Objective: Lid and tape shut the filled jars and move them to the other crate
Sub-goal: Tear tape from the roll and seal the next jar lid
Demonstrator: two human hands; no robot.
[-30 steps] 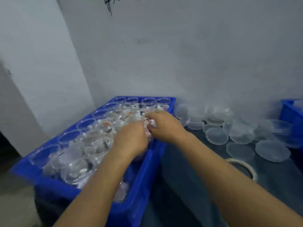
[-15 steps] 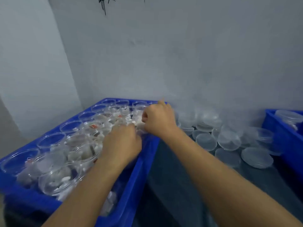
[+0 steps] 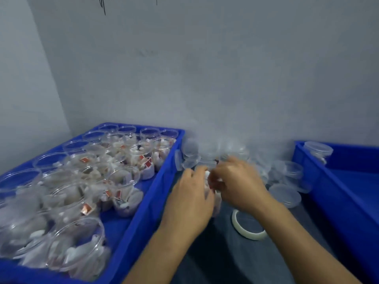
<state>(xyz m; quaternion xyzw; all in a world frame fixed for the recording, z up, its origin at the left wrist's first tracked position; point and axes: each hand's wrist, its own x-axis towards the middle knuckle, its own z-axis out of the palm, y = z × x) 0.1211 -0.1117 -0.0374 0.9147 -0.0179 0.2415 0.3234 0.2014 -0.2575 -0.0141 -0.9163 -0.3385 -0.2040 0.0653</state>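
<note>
While both hands meet over the dark table, the scene runs from left to right like this:

Left crate: a blue plastic crate packed with open clear plastic jars, each holding white sachets with small red tags; none of these wears a lid.

Left hand: the left hand has its fingers curled round a clear filled jar just right of the left crate's wall, above the dark table.

Held jar: mostly hidden between the two hands (only a sliver of clear wall and white contents shows), so I cannot tell whether it has a lid.

Right hand: the right hand has its fingers bent down on the top of the same jar, touching the left hand's fingertips.

Lids: a loose heap of clear round plastic lids lies along the grey wall behind and to the right of the hands.

Tape: a white roll of tape lies flat on the table, partly under the right forearm.

Right crate: a second blue plastic crate with one lidded clear jar in its far corner.
</note>
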